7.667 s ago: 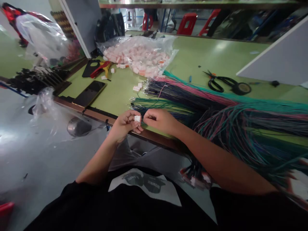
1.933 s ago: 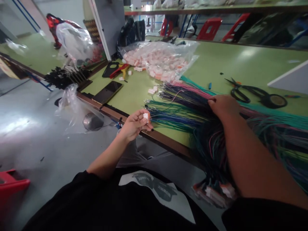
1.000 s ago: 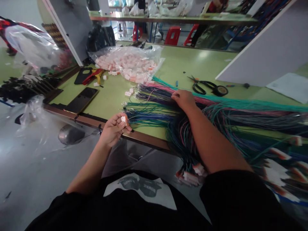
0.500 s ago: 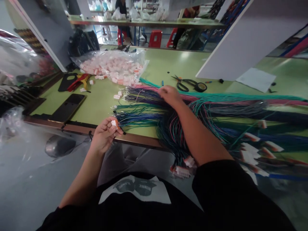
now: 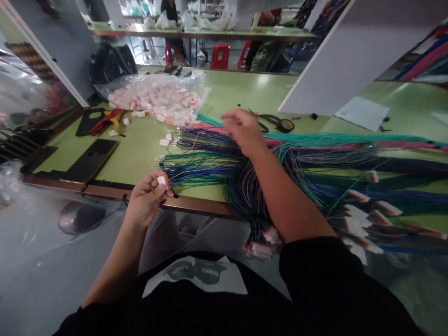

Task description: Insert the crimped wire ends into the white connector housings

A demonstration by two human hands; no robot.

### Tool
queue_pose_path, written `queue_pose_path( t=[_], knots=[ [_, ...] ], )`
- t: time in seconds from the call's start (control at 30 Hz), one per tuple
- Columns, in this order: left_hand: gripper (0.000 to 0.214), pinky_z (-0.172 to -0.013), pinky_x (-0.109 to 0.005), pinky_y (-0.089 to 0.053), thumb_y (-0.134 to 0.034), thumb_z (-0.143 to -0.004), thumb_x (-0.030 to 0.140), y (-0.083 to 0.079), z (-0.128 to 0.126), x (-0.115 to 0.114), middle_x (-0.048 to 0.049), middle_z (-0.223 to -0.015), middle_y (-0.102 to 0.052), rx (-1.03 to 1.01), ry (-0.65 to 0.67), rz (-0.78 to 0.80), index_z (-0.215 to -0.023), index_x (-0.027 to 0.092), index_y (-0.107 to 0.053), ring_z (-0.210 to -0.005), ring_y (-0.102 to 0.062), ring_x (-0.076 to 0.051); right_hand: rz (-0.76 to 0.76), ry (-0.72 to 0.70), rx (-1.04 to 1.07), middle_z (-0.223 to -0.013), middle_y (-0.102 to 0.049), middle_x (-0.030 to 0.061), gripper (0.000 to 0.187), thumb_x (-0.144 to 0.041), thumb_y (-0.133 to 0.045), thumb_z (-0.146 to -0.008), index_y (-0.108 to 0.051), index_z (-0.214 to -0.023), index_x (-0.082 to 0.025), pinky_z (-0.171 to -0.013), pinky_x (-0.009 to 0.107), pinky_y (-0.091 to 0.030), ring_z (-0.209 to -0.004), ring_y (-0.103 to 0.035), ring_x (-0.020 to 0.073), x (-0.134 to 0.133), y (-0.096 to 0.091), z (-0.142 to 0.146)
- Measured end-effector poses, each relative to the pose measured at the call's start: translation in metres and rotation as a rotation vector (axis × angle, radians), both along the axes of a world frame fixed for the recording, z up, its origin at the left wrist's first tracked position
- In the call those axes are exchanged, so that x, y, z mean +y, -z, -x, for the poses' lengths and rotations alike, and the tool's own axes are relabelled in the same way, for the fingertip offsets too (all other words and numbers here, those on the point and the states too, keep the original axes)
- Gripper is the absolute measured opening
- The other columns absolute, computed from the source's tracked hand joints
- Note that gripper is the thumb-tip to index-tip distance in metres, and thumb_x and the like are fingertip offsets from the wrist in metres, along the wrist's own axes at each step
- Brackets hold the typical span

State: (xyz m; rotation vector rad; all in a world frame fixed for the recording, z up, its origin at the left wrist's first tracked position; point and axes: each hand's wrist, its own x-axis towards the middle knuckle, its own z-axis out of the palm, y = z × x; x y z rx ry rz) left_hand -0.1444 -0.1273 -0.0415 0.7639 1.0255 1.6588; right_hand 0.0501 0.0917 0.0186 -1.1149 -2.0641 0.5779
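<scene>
My left hand (image 5: 144, 199), at the table's front edge, is closed on a small white and orange connector (image 5: 162, 180). Bundles of thin wires lie by it: blue wires (image 5: 203, 173) and green wires (image 5: 199, 159), with bare metal tips at their left ends. Above the dark purple wires (image 5: 201, 139) is my right hand (image 5: 243, 130), its fingers loosely apart and slightly blurred; I see nothing in them. Loose white connectors (image 5: 165, 139) sit left of the wire tips. More wired connectors (image 5: 262, 247) hang over the front edge below my right forearm.
A clear bag of pale connectors (image 5: 150, 98) lies at the back left. Red and yellow pliers (image 5: 107, 122) and a dark phone-like slab (image 5: 91, 160) are on the left. Black scissors (image 5: 280, 123) lie behind my right hand. A white panel (image 5: 325, 65) stands at the back right.
My right hand has lifted slightly off the wires, and its fingers have spread from a closed pose. My left hand keeps hold of the connector. The whole view has shifted a little.
</scene>
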Motion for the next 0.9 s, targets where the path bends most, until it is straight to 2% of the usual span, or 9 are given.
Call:
queue_pose_path(
  t=[0.1, 0.2, 0.3, 0.47, 0.63, 0.9],
  knots=[
    [0.029, -0.049, -0.018, -0.053, -0.080, -0.066, 0.026, -0.007, 0.001, 0.002, 0.0011, -0.067, -0.065, 0.035, -0.009, -0.037, -0.087, 0.016, -0.064, -0.052, -0.062, -0.009, 0.058, -0.373, -0.056, -0.073, -0.064, 0.0006, 0.023, -0.033, -0.052, -0.082, -0.067, -0.093, -0.021, -0.065, 0.026, -0.042, -0.068, -0.054, 0.0122, -0.048, -0.003, 0.028],
    [0.027, -0.051, -0.017, -0.053, -0.079, -0.066, 0.022, -0.016, 0.000, 0.013, 0.0013, -0.069, -0.065, 0.048, 0.020, -0.097, -0.088, 0.017, -0.065, -0.055, -0.062, -0.009, 0.110, -0.557, -0.061, -0.077, -0.067, 0.0007, 0.021, -0.028, -0.052, -0.081, -0.068, -0.089, -0.019, -0.067, 0.025, -0.041, -0.069, -0.056, 0.0110, -0.071, -0.003, 0.038],
    [0.029, -0.049, -0.017, -0.051, -0.081, -0.064, 0.023, -0.019, -0.003, 0.029, 0.0020, -0.066, -0.065, 0.006, 0.113, -0.137, -0.088, 0.017, -0.066, -0.052, -0.061, -0.008, 0.103, -0.565, -0.026, -0.079, -0.069, 0.0013, 0.018, -0.027, -0.054, -0.079, -0.068, -0.084, -0.018, -0.065, 0.024, -0.040, -0.069, -0.058, 0.0112, -0.075, -0.002, 0.037],
    [0.038, -0.048, -0.019, -0.050, -0.081, -0.061, 0.027, -0.009, -0.008, 0.046, 0.0034, -0.063, -0.063, -0.096, 0.182, -0.106, -0.092, 0.017, -0.062, -0.051, -0.061, -0.009, -0.011, -0.507, -0.059, -0.073, -0.068, -0.0002, 0.014, -0.025, -0.053, -0.077, -0.067, -0.076, -0.022, -0.059, 0.024, -0.038, -0.062, -0.056, 0.0115, -0.079, 0.000, 0.038],
    [0.037, -0.050, -0.021, -0.050, -0.078, -0.064, 0.026, 0.000, -0.008, 0.047, 0.0028, -0.065, -0.062, -0.114, 0.195, -0.088, -0.095, 0.016, -0.060, -0.052, -0.061, -0.010, -0.083, -0.449, -0.090, -0.072, -0.067, -0.0006, 0.014, -0.021, -0.051, -0.076, -0.063, -0.071, -0.025, -0.054, 0.026, -0.037, -0.061, -0.056, 0.0130, -0.087, 0.002, 0.038],
    [0.035, -0.049, -0.021, -0.049, -0.077, -0.064, 0.025, 0.001, -0.008, 0.046, 0.0028, -0.065, -0.062, -0.143, 0.195, -0.109, -0.094, 0.016, -0.060, -0.052, -0.060, -0.009, -0.015, -0.433, -0.134, -0.061, -0.063, -0.0020, 0.011, -0.024, -0.056, -0.074, -0.061, -0.064, -0.024, -0.055, 0.026, -0.038, -0.056, -0.055, 0.0127, -0.082, 0.001, 0.037]
  ],
)
